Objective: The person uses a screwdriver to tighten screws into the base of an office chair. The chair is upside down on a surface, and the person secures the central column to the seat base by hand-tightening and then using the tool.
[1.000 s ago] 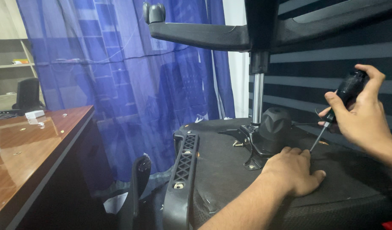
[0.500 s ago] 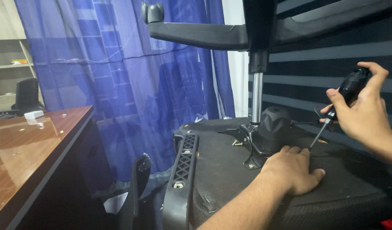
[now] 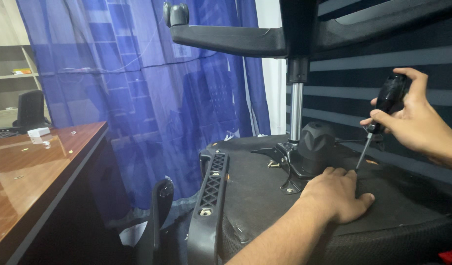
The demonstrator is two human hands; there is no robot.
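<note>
An overturned black office chair fills the right half of the view, its dark fabric seat underside facing up and its grey metal gas-lift column rising to a black plastic star base overhead, where a twin caster wheel caps one leg. A black ribbed plastic cover sits over the tilt mechanism at the foot of the column, bolted on a black metal plate. A black armrest with lattice cut-outs runs along the near edge of the seat. To the left stands a glossy brown wooden tabletop carrying a small white block; blue curtains hang behind, and a wall of dark horizontal slats closes the right side.

The left hand lies flat, palm down, fingers loosely spread, pressing on the seat underside just beside the mechanism plate; it holds nothing. The right hand has its grip closed round the black handle of a slim-shafted screwdriver, thumb on top and fingers wrapped at the collar. The tool slants down and leftward, its tip meeting the seat underside right beside the left hand's fingers, near the ribbed cover. Whether the tip sits in a screw cannot be told.
</note>
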